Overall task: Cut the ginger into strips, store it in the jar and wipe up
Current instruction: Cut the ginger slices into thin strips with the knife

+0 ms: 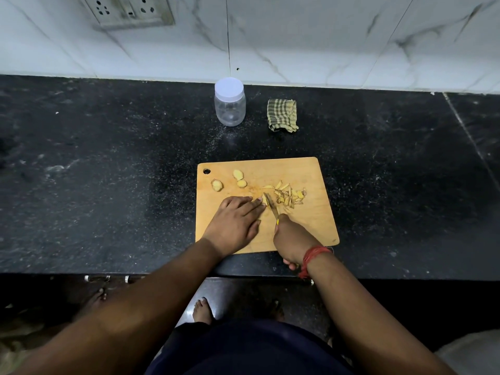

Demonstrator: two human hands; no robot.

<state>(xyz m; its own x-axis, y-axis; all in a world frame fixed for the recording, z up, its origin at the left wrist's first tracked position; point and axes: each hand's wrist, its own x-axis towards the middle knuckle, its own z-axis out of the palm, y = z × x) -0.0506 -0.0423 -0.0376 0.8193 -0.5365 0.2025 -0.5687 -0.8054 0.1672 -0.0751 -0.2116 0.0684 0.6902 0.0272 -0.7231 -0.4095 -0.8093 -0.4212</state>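
on one wooden board (pixel 311 220) we press our left hand (pixel 238 217) flat, fingers straight, on a ginger piece at the blade. our right hand (pixel 293 240) grips one knife (pixel 271 205). three ginger slices (pixel 238 175) lie beyond the left hand; a heap of strips (pixel 288 196) beyond the right. further off stand one lidded jar (pixel 230 102) and one checked cloth (pixel 282 115).

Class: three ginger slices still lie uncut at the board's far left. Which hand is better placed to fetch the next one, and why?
The left hand. It lies flat on the cutting board, nearest the ginger slices, and grips no tool. The right hand grips the knife.
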